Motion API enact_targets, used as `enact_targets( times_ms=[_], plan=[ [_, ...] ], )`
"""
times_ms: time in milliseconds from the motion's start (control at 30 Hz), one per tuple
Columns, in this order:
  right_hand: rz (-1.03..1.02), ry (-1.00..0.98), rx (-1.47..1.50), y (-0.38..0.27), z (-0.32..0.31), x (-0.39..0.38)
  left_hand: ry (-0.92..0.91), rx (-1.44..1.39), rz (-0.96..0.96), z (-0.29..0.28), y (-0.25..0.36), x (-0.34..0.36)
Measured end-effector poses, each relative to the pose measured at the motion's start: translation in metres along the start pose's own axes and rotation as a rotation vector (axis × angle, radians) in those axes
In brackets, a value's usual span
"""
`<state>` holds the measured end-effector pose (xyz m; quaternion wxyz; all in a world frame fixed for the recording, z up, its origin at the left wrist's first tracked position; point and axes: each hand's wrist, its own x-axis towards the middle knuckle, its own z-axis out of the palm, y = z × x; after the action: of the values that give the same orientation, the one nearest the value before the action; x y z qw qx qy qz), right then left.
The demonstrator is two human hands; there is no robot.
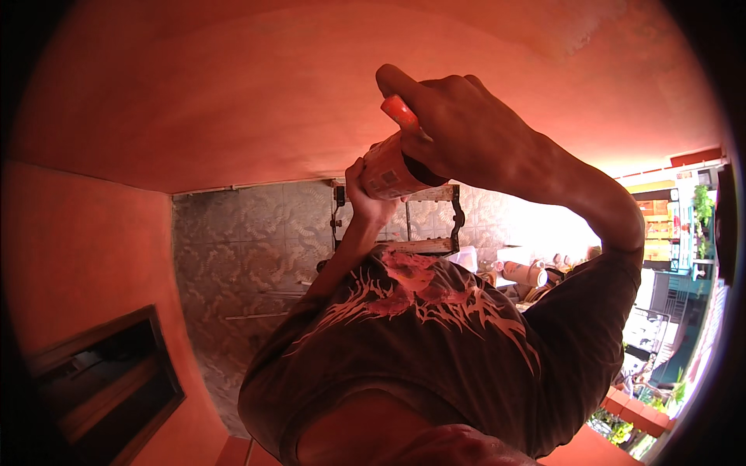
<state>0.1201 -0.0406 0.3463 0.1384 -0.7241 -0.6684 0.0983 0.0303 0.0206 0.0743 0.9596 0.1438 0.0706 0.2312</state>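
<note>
My left hand [371,203] is closed around the side and base of a cylindrical can [385,177] with a printed label. The can is tilted, its dark mouth turned toward the right. Over that mouth my right hand [466,124] is closed on an orange-red handle [400,113], whose blunt end sticks out past the thumb. The handle's other end is hidden behind the hand and the can's rim, so I cannot tell what tool it belongs to. Both hands are raised in front of my chest, close to an orange-red wall [264,101].
Below my hands stands a worn frame with rungs [431,247], like a ladder, on a patterned tile floor [249,233]. Several containers [524,273] sit at the right. A dark framed opening [109,380] is in the left wall. Bright daylight enters from the right.
</note>
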Motion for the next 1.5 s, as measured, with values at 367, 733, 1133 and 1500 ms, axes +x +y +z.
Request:
enact_targets(
  times_ms=[367, 733, 1133, 1500],
  plan=[
    [0.129, 0.357, 0.937, 0.068, 0.006, -0.014, 0.091, -0.164, 0.029, -0.016, 0.016, -0.002],
    [0.11, 0.614, 2.444, 0.13, 0.18, -0.003, -0.051, -0.082, 0.125, -0.037, 0.052, 0.011],
    [-0.085, 0.768, 2.256, 0.147, 0.181, 0.081, 0.059, -0.163, 0.323, -0.051, 0.099, -0.014],
    [-0.091, 0.741, 2.041, 0.141, 0.149, 0.164, 0.217, -0.173, 0.515, -0.06, 0.126, -0.043]
  ],
)
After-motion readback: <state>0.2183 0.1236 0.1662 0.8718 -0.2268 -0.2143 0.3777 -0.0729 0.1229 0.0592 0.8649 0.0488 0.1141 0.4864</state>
